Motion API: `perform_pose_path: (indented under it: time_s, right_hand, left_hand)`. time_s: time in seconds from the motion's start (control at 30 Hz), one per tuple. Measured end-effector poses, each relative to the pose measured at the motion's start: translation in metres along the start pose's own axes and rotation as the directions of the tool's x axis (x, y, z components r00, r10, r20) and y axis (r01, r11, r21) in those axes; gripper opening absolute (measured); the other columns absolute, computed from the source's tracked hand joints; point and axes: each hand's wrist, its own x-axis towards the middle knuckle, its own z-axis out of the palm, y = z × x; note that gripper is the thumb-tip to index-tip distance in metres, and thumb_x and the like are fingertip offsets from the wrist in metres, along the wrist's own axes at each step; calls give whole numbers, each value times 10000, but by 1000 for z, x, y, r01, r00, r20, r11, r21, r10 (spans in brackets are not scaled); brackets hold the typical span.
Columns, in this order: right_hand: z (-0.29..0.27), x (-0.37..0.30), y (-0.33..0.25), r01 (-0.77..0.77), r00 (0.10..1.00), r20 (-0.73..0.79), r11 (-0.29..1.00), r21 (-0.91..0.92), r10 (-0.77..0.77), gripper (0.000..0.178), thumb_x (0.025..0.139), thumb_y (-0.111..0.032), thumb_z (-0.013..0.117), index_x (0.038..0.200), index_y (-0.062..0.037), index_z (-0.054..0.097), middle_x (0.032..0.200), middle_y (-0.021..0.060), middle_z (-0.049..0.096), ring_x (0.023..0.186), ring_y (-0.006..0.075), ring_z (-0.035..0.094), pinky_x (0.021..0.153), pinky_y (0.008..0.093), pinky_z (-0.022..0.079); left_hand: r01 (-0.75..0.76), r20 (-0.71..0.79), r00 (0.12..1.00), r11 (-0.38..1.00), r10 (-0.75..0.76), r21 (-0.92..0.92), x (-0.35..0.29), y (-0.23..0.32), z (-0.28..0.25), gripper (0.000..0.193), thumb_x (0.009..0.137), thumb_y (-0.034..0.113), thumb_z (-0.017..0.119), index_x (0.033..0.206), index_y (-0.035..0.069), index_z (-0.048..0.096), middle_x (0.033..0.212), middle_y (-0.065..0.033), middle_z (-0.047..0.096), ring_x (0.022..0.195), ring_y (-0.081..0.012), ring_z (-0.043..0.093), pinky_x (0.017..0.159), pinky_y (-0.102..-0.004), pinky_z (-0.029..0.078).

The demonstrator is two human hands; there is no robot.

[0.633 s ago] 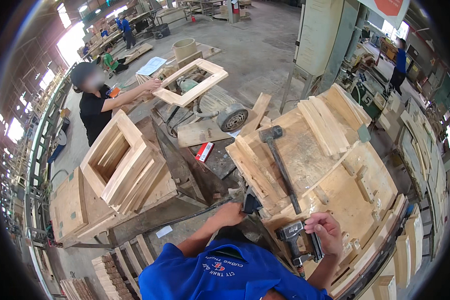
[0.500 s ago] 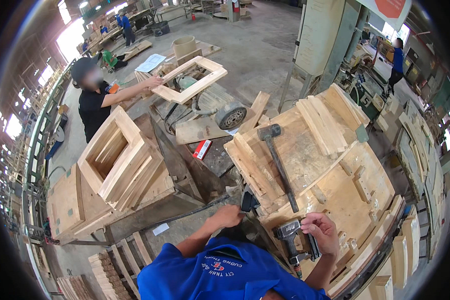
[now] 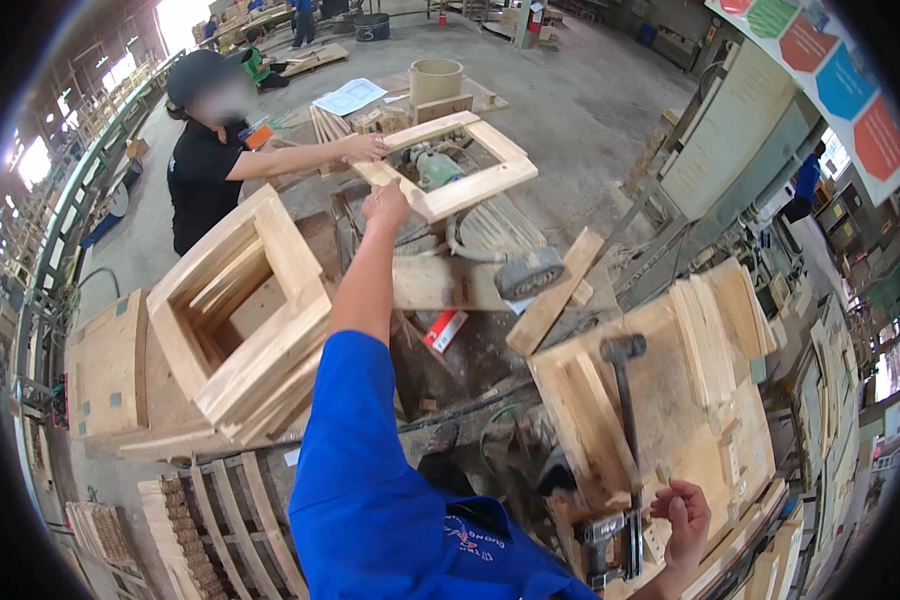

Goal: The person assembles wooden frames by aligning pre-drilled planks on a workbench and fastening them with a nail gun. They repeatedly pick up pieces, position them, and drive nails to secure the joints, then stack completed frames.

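My left hand (image 3: 385, 203) is stretched far forward, its fingers closed on the near left edge of a pale wooden frame (image 3: 480, 193). A co-worker's hand (image 3: 362, 148) rests on the same frame, farther back. My right hand (image 3: 682, 518) is above the right-hand workbench, its fingers loosely bent and apart, seemingly with nothing in them. Close by its left side is a grey and black power tool (image 3: 602, 545), partly hidden by the bench edge and my shirt. A black mallet (image 3: 625, 385) lies on the bench, its head pointing away.
More wooden frames (image 3: 295, 255) are stacked on a table at the left. The co-worker (image 3: 202, 160) stands behind it. A green machine (image 3: 435, 168), a wheel (image 3: 530, 273) and a red and white box (image 3: 445, 330) are ahead. Wood strips (image 3: 705, 340) lie on the right-hand bench; a pallet (image 3: 245, 520) lies lower left.
My left hand has gone from near my body forward to the wooden frame. The view has shifted, and my right hand has come away slightly from the power tool.
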Motion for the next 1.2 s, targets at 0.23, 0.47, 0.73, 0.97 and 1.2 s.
perform_pose_path:
  time_s: [0.23, 0.47, 0.73, 0.97, 1.2]
  right_hand:
    - [41, 1, -38, -136, 982, -147, 982, -131, 117, 441, 1072, -294, 652, 1371, 27, 608, 1163, 152, 692, 1048, 231, 681, 914, 391, 585]
    - [80, 9, -66, -255, 918, -351, 953, -164, 185, 408, 1079, -278, 652, 1366, 11, 622, 1188, 140, 701, 991, 200, 680, 894, 354, 571]
    - [94, 35, -55, -202, 931, -331, 971, -125, 152, 382, 1080, -234, 650, 1369, 15, 626, 1174, 141, 703, 971, 209, 683, 874, 349, 581]
    - [100, 48, -56, -199, 936, -326, 964, -176, 134, 410, 1087, -257, 635, 1409, -5, 609, 1206, 159, 693, 1019, 236, 673, 934, 373, 567]
    - [93, 71, -37, 19, 983, -182, 996, -87, -34, 364, 1071, -267, 646, 1326, -9, 612, 1069, 107, 705, 850, 166, 685, 748, 295, 589]
  left_hand:
    - [-242, 237, 955, 934, 180, 265, 111, 0, 85, 352, 993, 265, 612, 1331, 276, 710, 1306, -154, 678, 1232, -376, 675, 960, -479, 579]
    - [-447, 327, 865, 880, 381, 157, 186, 75, 104, 333, 945, 216, 625, 1240, 130, 750, 1271, -187, 722, 1175, -359, 711, 942, -482, 590]
    - [-272, 305, 882, 917, 359, -291, 163, 185, 95, 538, 898, 276, 660, 1386, 51, 639, 1319, -210, 714, 1242, -377, 684, 1015, -499, 555]
    - [-205, -81, 947, 393, 311, -896, 39, 201, 81, 327, 976, 267, 633, 1205, 56, 734, 1008, -251, 747, 967, -408, 736, 857, -461, 565]
    - [-59, 62, 932, 318, 358, -946, -106, 114, 62, 234, 1013, 211, 652, 1152, 36, 721, 768, -100, 692, 684, -176, 637, 660, -350, 506]
